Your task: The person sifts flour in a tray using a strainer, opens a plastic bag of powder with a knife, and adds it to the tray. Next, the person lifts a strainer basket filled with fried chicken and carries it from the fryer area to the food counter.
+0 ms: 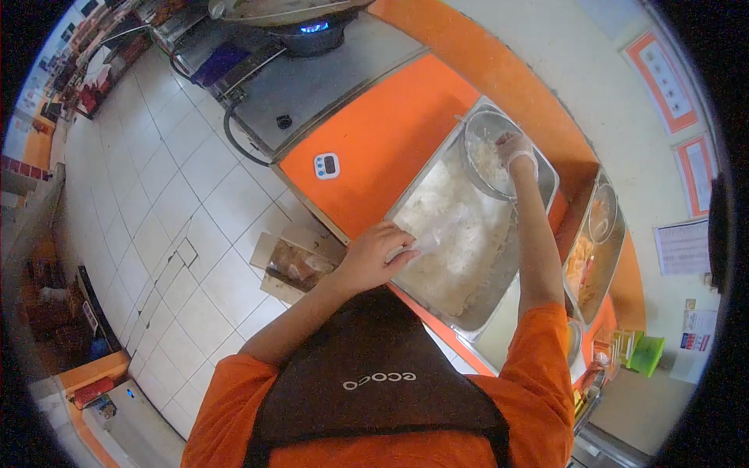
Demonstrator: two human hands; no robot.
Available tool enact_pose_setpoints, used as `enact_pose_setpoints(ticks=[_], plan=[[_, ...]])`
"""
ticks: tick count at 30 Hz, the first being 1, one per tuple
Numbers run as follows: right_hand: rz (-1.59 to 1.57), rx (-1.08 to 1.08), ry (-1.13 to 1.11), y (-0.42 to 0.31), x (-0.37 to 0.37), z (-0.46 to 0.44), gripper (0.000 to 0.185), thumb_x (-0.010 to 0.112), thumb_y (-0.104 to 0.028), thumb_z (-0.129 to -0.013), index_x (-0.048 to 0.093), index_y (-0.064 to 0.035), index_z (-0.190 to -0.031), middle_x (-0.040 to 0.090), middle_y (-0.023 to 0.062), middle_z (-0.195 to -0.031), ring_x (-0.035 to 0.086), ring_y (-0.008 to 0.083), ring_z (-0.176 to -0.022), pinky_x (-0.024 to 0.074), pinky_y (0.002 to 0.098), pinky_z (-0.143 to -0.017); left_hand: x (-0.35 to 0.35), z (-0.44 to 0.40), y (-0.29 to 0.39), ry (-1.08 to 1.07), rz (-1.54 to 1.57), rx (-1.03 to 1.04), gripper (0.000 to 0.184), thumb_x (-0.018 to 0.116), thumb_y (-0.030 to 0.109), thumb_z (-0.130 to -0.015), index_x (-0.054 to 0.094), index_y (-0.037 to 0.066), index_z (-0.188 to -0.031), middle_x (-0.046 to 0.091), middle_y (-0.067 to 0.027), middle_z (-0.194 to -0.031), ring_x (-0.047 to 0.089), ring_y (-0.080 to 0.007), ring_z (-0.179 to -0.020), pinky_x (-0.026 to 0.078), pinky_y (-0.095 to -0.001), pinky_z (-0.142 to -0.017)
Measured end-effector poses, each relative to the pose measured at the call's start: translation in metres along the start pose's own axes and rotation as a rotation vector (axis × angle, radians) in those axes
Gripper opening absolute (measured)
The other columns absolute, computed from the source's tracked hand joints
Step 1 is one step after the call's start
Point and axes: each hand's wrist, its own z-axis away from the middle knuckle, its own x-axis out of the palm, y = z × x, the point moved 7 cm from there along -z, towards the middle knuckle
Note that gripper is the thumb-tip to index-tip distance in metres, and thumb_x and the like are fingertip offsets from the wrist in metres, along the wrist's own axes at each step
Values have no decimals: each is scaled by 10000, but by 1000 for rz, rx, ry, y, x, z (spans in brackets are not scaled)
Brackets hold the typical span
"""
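A large metal tray [485,321] holds white flour-like powder [449,234]. At its far end sits a round metal bowl or strainer [473,173] with pale, flour-coated bits [489,160] inside. My right hand [516,148], with a clear plastic glove cuff at the wrist, reaches into this bowl, fingers curled down over the bits; what they grip is hidden. Beside the tray's left rim is my left hand [380,253], its fingers pinched on a translucent plastic piece [433,236] that hangs over the powder. Whether that piece is a glove or a bag is unclear.
A white timer [327,166] lies on the orange counter [374,125]. Beyond it a blue flame burns under a large pan [285,11]. An open carton [300,264] stands below the counter at left. To the right is another metal tray [595,257] with orange food and a strainer.
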Motion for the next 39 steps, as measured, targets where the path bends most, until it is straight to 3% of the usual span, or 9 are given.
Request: enact_pose_setpoints(ticks=[13, 16, 18, 19, 26, 30, 33, 35, 39], plan=[[67, -5, -48, -9, -16, 14, 229, 673, -153, -745, 685, -55, -952, 711, 104, -928, 678, 238, -760, 535, 354, -730, -3, -2, -4, 14, 47, -22, 191, 717, 165, -813, 636, 8, -883, 636, -141, -845, 604, -314, -821, 479, -392, -732], [-744, 373, -49, 46, 28, -6, 244, 607, -263, -836, 729, -84, -949, 692, 164, -1043, 656, 321, -975, 498, 433, -857, -3, -3, 0, -14, 41, -101, 177, 730, 135, -797, 635, 2, -864, 633, -144, -839, 600, -318, -809, 477, -385, -730], [111, -24, 111, 29, 24, -3, 341, 427, -244, -960, 672, -102, -1150, 644, 105, -1204, 597, 240, -1131, 479, 404, -952, -3, -4, 8, 65, -38, 8, 166, 731, 110, -790, 625, -4, -849, 624, -147, -823, 600, -321, -807, 472, -384, -727], [-175, 251, 83, -4, -32, 53, 302, 467, -214, -941, 692, -118, -1118, 656, 106, -1179, 611, 256, -1099, 485, 413, -924, 0, -4, 6, 48, -38, -20, 169, 731, 102, -793, 613, -8, -845, 609, -143, -816, 591, -313, -797, 466, -376, -723], [-145, 85, 205, 23, 42, -19, 307, 571, -239, -868, 696, -38, -1063, 667, 179, -1113, 638, 330, -1049, 495, 431, -905, 13, -6, 8, -35, -47, -92, 163, 701, 66, -841, 563, -21, -853, 558, -108, -822, 532, -207, -772, 439, -311, -722], [-244, 190, 236, -8, -51, 71, 257, 606, -195, -836, 692, -18, -1002, 685, 188, -1057, 665, 364, -965, 539, 423, -815, 12, -14, 9, -74, -41, -40, 131, 673, 66, -872, 568, -13, -874, 587, -84, -837, 539, -175, -787, 439, -295, -735], [-218, -12, 215, -45, -103, 116, 301, 634, -273, -807, 711, -18, -947, 688, 189, -1041, 665, 369, -952, 541, 442, -783, 10, -18, 9, -48, -72, -28, 124, 663, 80, -884, 576, -8, -894, 600, -81, -830, 545, -178, -783, 440, -301, -738], [-133, -214, 139, -75, -94, 143, 234, 590, -188, -802, 729, -65, -944, 698, 186, -938, 667, 386, -890, 519, 460, -794, 12, -19, 9, -18, -84, -58, 131, 664, 91, -888, 581, -10, -902, 609, -81, -828, 551, -184, -784, 441, -305, -741], [-121, -142, -241, -53, 47, 156, 257, 623, -187, -769, 729, -50, -958, 691, 172, -1004, 658, 356, -940, 519, 470, -794, 17, -17, 6, 65, -137, -30, 151, 660, 115, -897, 587, -15, -914, 617, -94, -848, 560, -203, -793, 444, -315, -745]])
